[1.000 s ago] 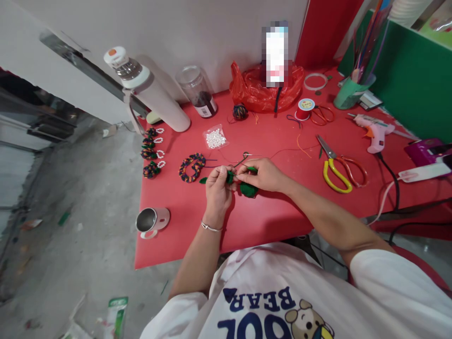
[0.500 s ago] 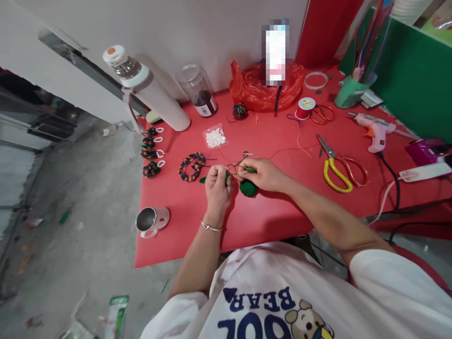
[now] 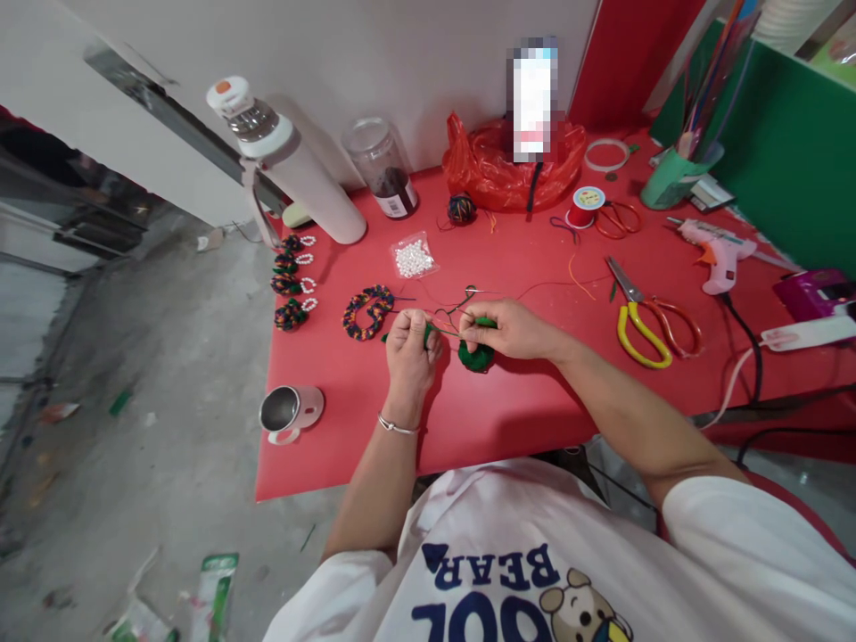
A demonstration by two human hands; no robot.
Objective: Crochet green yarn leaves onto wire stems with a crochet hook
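My left hand point(image 3: 409, 343) is closed over a small green crocheted piece point(image 3: 429, 335), with its fingers mostly hiding it. A taut green yarn strand point(image 3: 447, 333) runs from there to the pinched fingertips of my right hand point(image 3: 491, 330). Across the right fingers shows a short green bar-like piece point(image 3: 487, 322); its kind is unclear. Just under the right hand sits a ball of green yarn point(image 3: 476, 358). Beyond both hands lies a needle point(image 3: 482, 292) with dark green thread looped beside it.
Left of my hands are a multicoloured crocheted loop point(image 3: 367, 312) and a mug point(image 3: 292, 413). Behind lie a packet of white beads point(image 3: 415, 257), a bottle point(image 3: 321, 196) and a jar point(image 3: 384, 178). Scissors point(image 3: 642, 316) and a glue gun point(image 3: 717, 254) are at right.
My right hand has shifted slightly right, away from the left hand, and the green strand between them shows longer. The whole view has moved a little.
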